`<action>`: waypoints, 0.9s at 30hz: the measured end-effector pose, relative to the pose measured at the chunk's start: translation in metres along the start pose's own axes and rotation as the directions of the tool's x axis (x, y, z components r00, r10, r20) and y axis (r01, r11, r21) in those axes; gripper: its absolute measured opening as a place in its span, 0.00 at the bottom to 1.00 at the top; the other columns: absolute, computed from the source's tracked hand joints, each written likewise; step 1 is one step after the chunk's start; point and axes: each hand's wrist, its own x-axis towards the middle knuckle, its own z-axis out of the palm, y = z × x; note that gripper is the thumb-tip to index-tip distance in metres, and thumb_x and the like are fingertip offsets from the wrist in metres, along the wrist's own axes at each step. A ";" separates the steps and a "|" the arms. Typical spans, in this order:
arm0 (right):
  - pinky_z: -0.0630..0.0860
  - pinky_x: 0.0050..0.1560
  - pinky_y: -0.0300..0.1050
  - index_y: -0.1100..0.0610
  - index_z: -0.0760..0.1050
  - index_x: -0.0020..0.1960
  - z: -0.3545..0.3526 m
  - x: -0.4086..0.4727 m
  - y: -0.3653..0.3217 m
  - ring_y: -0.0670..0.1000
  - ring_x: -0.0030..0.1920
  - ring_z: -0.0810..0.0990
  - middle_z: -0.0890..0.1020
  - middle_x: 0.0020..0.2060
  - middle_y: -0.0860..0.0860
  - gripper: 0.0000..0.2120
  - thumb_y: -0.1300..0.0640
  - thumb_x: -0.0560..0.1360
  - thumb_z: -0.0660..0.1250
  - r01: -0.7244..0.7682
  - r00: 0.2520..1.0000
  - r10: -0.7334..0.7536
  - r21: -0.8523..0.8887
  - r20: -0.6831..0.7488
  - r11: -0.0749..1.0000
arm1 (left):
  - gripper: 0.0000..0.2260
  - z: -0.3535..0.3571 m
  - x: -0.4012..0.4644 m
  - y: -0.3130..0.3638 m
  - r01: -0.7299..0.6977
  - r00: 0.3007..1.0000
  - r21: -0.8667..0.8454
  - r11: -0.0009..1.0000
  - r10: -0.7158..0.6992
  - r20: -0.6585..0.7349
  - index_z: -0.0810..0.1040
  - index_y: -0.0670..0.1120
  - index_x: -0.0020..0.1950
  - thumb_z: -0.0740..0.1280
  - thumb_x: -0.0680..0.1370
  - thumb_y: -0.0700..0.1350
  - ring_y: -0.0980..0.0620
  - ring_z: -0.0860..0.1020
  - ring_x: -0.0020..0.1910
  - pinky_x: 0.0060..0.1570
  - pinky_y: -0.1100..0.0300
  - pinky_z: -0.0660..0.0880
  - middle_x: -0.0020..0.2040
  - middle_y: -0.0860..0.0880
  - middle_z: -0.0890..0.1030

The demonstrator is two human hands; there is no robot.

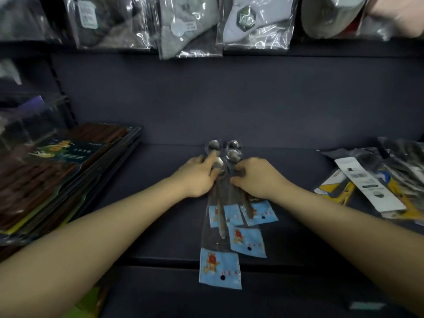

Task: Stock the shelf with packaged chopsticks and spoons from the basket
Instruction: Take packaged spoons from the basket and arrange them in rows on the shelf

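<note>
Several packaged metal spoons (223,216) in clear sleeves with light blue cards lie bunched on the dark shelf (160,180), bowls pointing to the back. My left hand (198,177) holds the bunch from the left, thumb and fingers on the spoon bowls. My right hand (254,177) grips the bunch from the right, fingers curled around the sleeves. One sleeve (220,267) hangs over the shelf's front edge. Packs of brown chopsticks (57,166) are stacked at the shelf's left end. The basket is not in view.
A heap of mixed packaged utensils (371,180) lies at the shelf's right end. Bagged socks (190,26) and other goods hang from the shelf above. The dark back panel (206,99) stands behind the spoons.
</note>
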 end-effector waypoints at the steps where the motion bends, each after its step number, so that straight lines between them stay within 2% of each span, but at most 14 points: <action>1: 0.74 0.46 0.46 0.64 0.79 0.50 0.001 0.001 -0.001 0.56 0.50 0.79 0.81 0.49 0.59 0.14 0.54 0.74 0.65 -0.003 1.000 0.003 0.026 0.000 1.000 | 0.25 -0.001 0.002 -0.001 -0.011 1.000 -0.005 1.000 0.011 -0.007 0.46 0.47 0.76 0.50 0.81 0.50 0.44 0.55 0.75 0.73 0.56 0.54 0.76 0.41 0.56; 4: 0.74 0.42 0.45 0.66 0.79 0.46 0.005 0.003 -0.008 0.55 0.45 0.79 0.82 0.46 0.59 0.13 0.56 0.74 0.64 0.003 1.000 -0.003 0.055 -0.001 0.999 | 0.22 -0.007 0.006 -0.004 -0.047 0.999 -0.090 0.995 0.046 -0.018 0.53 0.44 0.75 0.52 0.81 0.46 0.46 0.61 0.73 0.68 0.60 0.58 0.75 0.42 0.60; 8: 0.78 0.45 0.50 0.64 0.77 0.42 0.013 0.007 -0.016 0.59 0.46 0.80 0.82 0.45 0.60 0.09 0.59 0.73 0.63 -0.001 1.000 0.003 0.082 -0.024 0.997 | 0.18 -0.007 0.017 -0.012 -0.080 0.996 -0.119 0.990 0.074 -0.049 0.63 0.45 0.71 0.53 0.81 0.46 0.45 0.67 0.69 0.68 0.55 0.63 0.71 0.42 0.68; 12: 0.76 0.41 0.49 0.61 0.72 0.39 0.015 0.008 -0.018 0.60 0.46 0.80 0.80 0.46 0.60 0.06 0.60 0.73 0.62 -0.042 0.999 0.045 0.108 -0.030 0.993 | 0.18 -0.004 0.017 -0.009 -0.093 0.993 -0.118 0.989 0.084 -0.081 0.64 0.45 0.70 0.52 0.81 0.47 0.46 0.68 0.68 0.65 0.58 0.64 0.71 0.43 0.68; 15: 0.77 0.44 0.50 0.60 0.73 0.43 0.013 0.009 -0.016 0.60 0.48 0.79 0.80 0.49 0.60 0.04 0.60 0.74 0.61 -0.052 0.998 0.054 0.107 -0.018 0.993 | 0.18 -0.002 0.011 -0.008 -0.075 0.994 -0.110 0.991 0.065 -0.092 0.62 0.45 0.70 0.53 0.81 0.49 0.45 0.69 0.67 0.63 0.58 0.65 0.70 0.42 0.70; 18: 0.76 0.45 0.49 0.59 0.71 0.45 0.010 0.011 -0.011 0.60 0.51 0.79 0.79 0.50 0.59 0.02 0.60 0.73 0.61 -0.066 0.997 0.070 0.121 -0.026 0.990 | 0.21 -0.005 0.000 -0.001 0.032 0.985 -0.066 0.997 -0.043 -0.167 0.63 0.42 0.70 0.53 0.80 0.53 0.43 0.69 0.66 0.63 0.55 0.67 0.69 0.40 0.69; 19: 0.77 0.46 0.50 0.60 0.71 0.45 0.010 0.011 -0.009 0.61 0.51 0.79 0.79 0.50 0.60 0.03 0.61 0.73 0.61 -0.071 0.996 0.076 0.125 -0.036 0.990 | 0.22 -0.007 -0.007 0.001 0.079 0.969 -0.016 0.997 -0.080 -0.232 0.64 0.41 0.68 0.53 0.80 0.54 0.41 0.70 0.64 0.62 0.52 0.69 0.67 0.39 0.70; 21: 0.78 0.49 0.52 0.63 0.72 0.50 0.011 0.012 -0.004 0.61 0.51 0.79 0.79 0.51 0.61 0.08 0.62 0.72 0.61 -0.071 0.994 0.081 0.147 -0.070 0.987 | 0.22 -0.014 -0.025 0.006 0.123 0.945 0.079 0.989 -0.092 -0.313 0.67 0.42 0.63 0.55 0.79 0.57 0.42 0.75 0.56 0.52 0.48 0.74 0.58 0.41 0.76; 22: 0.78 0.50 0.52 0.63 0.72 0.54 0.011 0.012 -0.002 0.61 0.51 0.78 0.79 0.51 0.61 0.11 0.63 0.72 0.62 -0.070 0.993 0.085 0.167 -0.087 0.984 | 0.22 -0.016 -0.035 0.008 0.120 0.949 0.107 0.987 -0.083 -0.303 0.68 0.43 0.61 0.56 0.78 0.59 0.44 0.77 0.50 0.45 0.50 0.76 0.51 0.44 0.78; 24: 0.77 0.51 0.49 0.62 0.71 0.59 0.010 0.011 0.003 0.58 0.52 0.78 0.79 0.51 0.58 0.16 0.63 0.72 0.64 -0.079 0.986 0.111 0.241 -0.122 0.967 | 0.22 -0.017 -0.054 0.015 0.114 0.970 0.147 0.982 -0.079 -0.229 0.69 0.45 0.59 0.59 0.75 0.61 0.48 0.77 0.41 0.35 0.55 0.73 0.38 0.50 0.75; 27: 0.73 0.42 0.38 0.58 0.73 0.58 0.003 0.010 0.005 0.51 0.44 0.77 0.77 0.45 0.54 0.16 0.65 0.70 0.65 -0.083 0.969 0.178 0.460 -0.169 0.884 | 0.21 -0.011 -0.066 0.021 0.128 0.981 0.203 0.971 -0.094 -0.169 0.67 0.45 0.61 0.63 0.75 0.57 0.48 0.76 0.41 0.35 0.56 0.71 0.36 0.52 0.71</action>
